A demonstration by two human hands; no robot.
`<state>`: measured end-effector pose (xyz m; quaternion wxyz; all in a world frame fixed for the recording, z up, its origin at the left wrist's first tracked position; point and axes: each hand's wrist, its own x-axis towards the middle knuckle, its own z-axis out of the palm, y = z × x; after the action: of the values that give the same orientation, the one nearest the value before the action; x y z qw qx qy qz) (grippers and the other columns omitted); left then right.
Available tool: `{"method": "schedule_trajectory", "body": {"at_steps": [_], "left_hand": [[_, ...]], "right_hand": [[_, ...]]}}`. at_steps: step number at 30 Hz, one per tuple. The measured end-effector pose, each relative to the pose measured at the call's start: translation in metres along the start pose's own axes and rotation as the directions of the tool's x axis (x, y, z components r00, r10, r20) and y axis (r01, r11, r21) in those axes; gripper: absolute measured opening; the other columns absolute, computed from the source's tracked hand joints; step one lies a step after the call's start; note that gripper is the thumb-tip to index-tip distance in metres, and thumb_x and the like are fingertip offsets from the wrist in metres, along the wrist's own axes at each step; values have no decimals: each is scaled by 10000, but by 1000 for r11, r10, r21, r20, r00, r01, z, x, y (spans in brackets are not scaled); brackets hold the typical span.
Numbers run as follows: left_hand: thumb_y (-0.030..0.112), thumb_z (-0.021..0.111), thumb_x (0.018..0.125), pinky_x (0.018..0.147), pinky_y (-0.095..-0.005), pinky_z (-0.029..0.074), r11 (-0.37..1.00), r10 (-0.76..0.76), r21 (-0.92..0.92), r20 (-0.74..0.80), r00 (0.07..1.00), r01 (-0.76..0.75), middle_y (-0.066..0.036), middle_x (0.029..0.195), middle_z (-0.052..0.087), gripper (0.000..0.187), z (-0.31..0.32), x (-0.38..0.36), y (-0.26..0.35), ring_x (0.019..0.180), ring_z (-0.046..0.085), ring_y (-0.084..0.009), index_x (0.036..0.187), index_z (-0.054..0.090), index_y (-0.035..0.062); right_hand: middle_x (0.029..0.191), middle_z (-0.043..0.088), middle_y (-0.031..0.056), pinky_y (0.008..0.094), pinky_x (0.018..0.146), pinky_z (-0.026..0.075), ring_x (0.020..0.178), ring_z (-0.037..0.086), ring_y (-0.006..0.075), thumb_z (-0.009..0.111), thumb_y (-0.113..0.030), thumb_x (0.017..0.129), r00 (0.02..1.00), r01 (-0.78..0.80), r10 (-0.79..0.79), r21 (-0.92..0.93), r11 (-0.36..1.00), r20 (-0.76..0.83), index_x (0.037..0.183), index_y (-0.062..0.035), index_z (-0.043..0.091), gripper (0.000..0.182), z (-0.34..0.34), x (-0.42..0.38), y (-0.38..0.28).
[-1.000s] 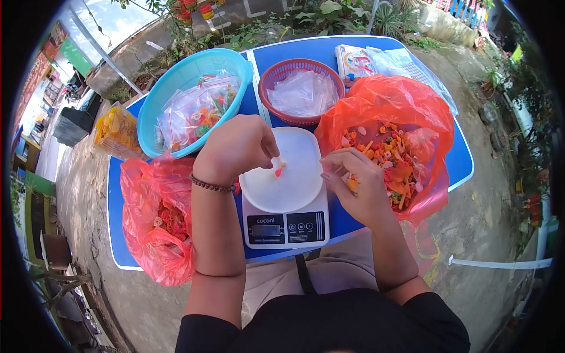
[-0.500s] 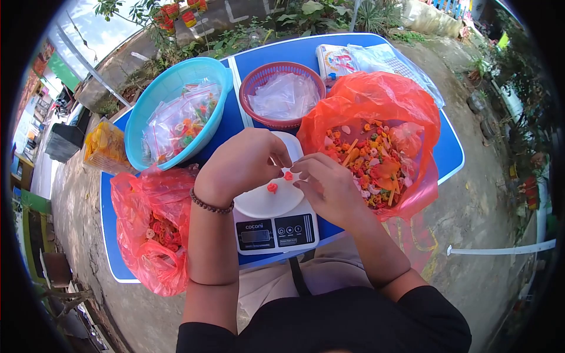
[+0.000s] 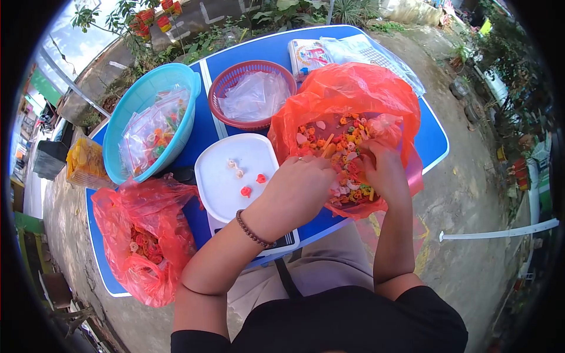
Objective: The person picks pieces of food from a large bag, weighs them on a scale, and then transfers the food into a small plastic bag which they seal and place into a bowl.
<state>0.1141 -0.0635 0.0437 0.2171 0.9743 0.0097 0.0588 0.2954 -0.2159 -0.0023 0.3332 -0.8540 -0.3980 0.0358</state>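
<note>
My left hand (image 3: 300, 185), with a beaded bracelet on its wrist, is over the left side of the small colourful pieces (image 3: 353, 141) in the open red plastic bag (image 3: 353, 88). Its fingertips are hidden. My right hand (image 3: 381, 170) reaches into the same pieces from the right, fingers bent and thumb apart; nothing held can be made out. Left of my hands is a kitchen scale with a white plate (image 3: 215, 188). On it lie two red pieces, one (image 3: 245, 192) nearer me and one (image 3: 261, 178) farther off, and small whitish pieces (image 3: 239, 173).
A turquoise basket (image 3: 112, 132) with filled clear bags stands at the left, a dark red basket (image 3: 219, 88) of clear bags behind the scale. Another red bag (image 3: 170, 217) lies front left. Packets (image 3: 309, 56) lie at the back of the blue table (image 3: 432, 132).
Both hands have moved right, from above the scale to the pieces in the large red bag. The plate is now uncovered, showing whitish pieces beside the red ones. The view has shifted slightly.
</note>
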Motion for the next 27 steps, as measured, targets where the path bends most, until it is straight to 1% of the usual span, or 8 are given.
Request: {"method": "schedule_trajectory", "body": {"at_steps": [4,7,11,17,20,23,26,27], "left_hand": [[142,715,862,999,-456,488,999,37,37,-126,991,-33,-169,1283,658,363,17,7,0,1178,631,-340,1205,691,23],[139,709,865,1021,-455,478,996,-4,87,-139,990,16,-176,1313,641,382,12,19,2,1203,623,-345,1225,676,17],[94,687,860,966,-461,506,989,27,151,-193,981,3,-183,1239,677,386,14,46,-17,1134,658,-352,1243,671,48],[90,625,888,795,-487,565,980,-153,116,-60,986,160,-166,1015,735,326,10,101,-38,952,711,-363,1207,688,117],[137,620,904,779,-481,572,987,-70,130,-174,982,94,-144,998,741,287,37,121,-58,930,718,-356,1180,698,125],[164,626,906,771,-464,578,967,-20,245,-183,983,65,-133,982,743,242,47,132,-57,929,722,-345,1133,706,138],[189,630,910,771,-455,580,902,-132,418,24,991,110,-119,962,744,196,47,144,-55,929,729,-327,1083,705,138],[190,657,886,787,-458,576,910,-127,399,20,992,109,-129,944,742,176,44,144,-53,926,727,-333,1038,711,118]], "right_hand": [[1032,723,222,432,851,559,954,713,380,590,14,896,995,80,-87,-122,989,-57,1146,4,706,276,8,20,0],[1059,706,220,460,902,538,998,679,401,599,15,878,966,237,-254,-213,948,-56,1148,-12,716,295,13,41,10],[1085,697,209,468,942,526,1051,660,398,602,16,870,982,187,-187,-254,949,24,1115,-20,729,279,22,60,22],[1121,675,198,470,936,547,1086,657,376,674,13,781,973,218,-230,-367,904,13,1044,-1,730,270,37,73,25],[1163,662,208,473,939,537,1100,648,389,675,14,779,979,200,-197,-376,905,48,1031,8,724,257,30,71,17],[1166,662,226,476,927,524,1087,642,421,662,10,793,976,217,-213,-334,917,49,1014,26,704,225,26,59,19],[1108,676,224,480,892,528,1050,657,418,640,15,813,973,233,-228,-244,941,47,1002,39,689,197,30,51,30],[1092,681,225,481,878,530,1027,664,418,631,18,822,972,236,-234,-220,946,39,999,42,685,186,28,47,29]]}}
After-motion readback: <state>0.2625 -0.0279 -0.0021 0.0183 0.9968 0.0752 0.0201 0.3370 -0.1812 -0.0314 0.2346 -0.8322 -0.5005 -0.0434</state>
